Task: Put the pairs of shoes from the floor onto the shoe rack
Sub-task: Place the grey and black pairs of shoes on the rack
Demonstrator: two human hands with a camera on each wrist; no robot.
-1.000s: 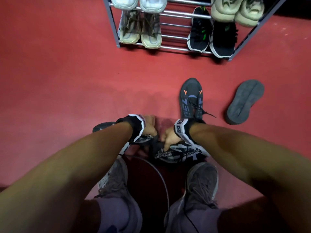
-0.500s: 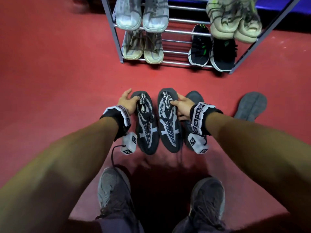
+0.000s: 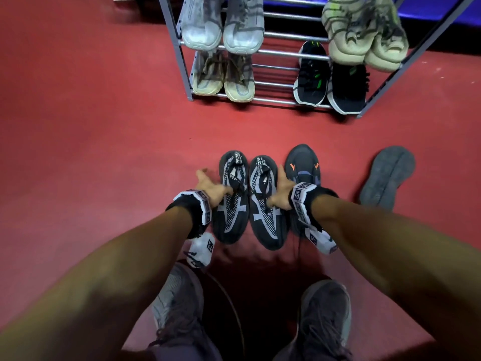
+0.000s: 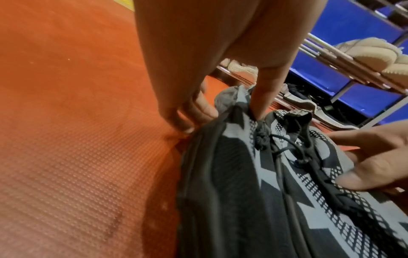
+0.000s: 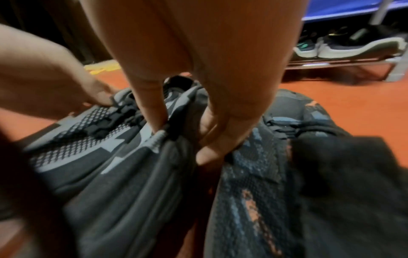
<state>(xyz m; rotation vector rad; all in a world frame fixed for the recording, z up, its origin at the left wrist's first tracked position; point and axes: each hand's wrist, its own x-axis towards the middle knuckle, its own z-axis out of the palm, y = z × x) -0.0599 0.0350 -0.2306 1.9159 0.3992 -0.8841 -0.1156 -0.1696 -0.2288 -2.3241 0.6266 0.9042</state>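
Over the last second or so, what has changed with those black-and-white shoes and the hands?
A second ago both hands gripped the patterned shoes close by the person's feet. They carried them forward toward the shoe rack. Now the left hand holds the left patterned shoe and the right hand holds the right patterned shoe, side by side. The orange-marked shoe, the upturned shoe and the racked pairs stayed put.
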